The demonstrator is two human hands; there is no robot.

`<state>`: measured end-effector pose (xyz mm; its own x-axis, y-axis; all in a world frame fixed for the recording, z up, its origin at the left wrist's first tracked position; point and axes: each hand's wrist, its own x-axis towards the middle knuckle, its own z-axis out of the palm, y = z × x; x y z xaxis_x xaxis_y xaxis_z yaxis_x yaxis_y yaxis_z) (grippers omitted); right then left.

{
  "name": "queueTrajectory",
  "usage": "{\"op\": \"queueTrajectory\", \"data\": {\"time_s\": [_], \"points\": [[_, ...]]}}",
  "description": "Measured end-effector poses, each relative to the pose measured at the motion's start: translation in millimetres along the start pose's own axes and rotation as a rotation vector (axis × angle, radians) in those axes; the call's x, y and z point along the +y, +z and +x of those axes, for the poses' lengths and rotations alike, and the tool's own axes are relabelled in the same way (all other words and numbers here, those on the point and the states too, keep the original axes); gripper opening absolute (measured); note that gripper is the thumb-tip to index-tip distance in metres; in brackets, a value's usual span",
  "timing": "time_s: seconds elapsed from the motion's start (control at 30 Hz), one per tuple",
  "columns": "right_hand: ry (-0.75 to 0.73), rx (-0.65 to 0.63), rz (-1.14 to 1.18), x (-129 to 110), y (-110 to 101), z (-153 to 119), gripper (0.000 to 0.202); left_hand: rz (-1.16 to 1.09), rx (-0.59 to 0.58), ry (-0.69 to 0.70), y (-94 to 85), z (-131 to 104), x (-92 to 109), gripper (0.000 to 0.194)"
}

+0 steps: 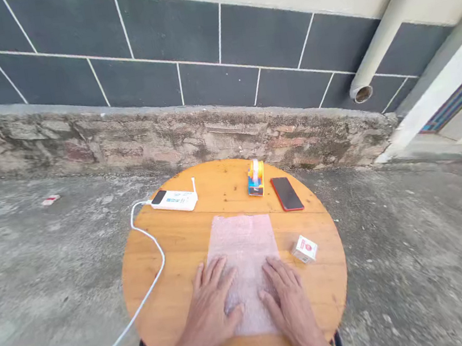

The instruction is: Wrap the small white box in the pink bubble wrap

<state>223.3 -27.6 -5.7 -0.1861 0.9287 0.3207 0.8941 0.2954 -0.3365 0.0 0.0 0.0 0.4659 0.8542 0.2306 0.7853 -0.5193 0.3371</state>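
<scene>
A pinkish, translucent sheet that looks like bubble wrap (pixel 244 240) lies flat on the round wooden table (pixel 182 311). My left hand (pixel 210 304) rests on its left edge, fingers spread and pointing away from me. On the right edge lies my right hand (pixel 287 297), flat with the fingers apart. Just beyond the right hand is a small white box (pixel 305 249) with a red mark. Farther back stand a tape dispenser (pixel 255 178) in yellow and blue and a phone (pixel 287 193) with a red edge.
At the table's back left lies a white power bank-like device (pixel 174 200); a white cable (pixel 159 246) runs from it over the table's left edge. Behind the table is a low stone ledge (pixel 144 139) below a tiled wall (pixel 203 34). A drainpipe (pixel 383 31) comes down at right.
</scene>
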Motion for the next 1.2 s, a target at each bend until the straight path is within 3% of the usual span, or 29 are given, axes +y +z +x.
{"op": "queueTrajectory", "data": {"time_s": [0.27, 0.63, 1.2], "points": [[0.055, 0.181, 0.123, 5.1, -5.6, -5.4, 0.036, -0.020, 0.038, 0.009, -0.6, -2.7, -0.2, 0.064], [0.070, 0.129, 0.057, -0.3, -3.6, 0.4, 0.022, -0.167, 0.099, -0.048, -10.8, -2.2, 2.8, 0.062], [0.057, 0.292, 0.123, -0.2, -2.6, -2.2, 0.021, -0.172, 0.133, -0.021, -3.7, -6.7, -3.3, 0.059]]}}
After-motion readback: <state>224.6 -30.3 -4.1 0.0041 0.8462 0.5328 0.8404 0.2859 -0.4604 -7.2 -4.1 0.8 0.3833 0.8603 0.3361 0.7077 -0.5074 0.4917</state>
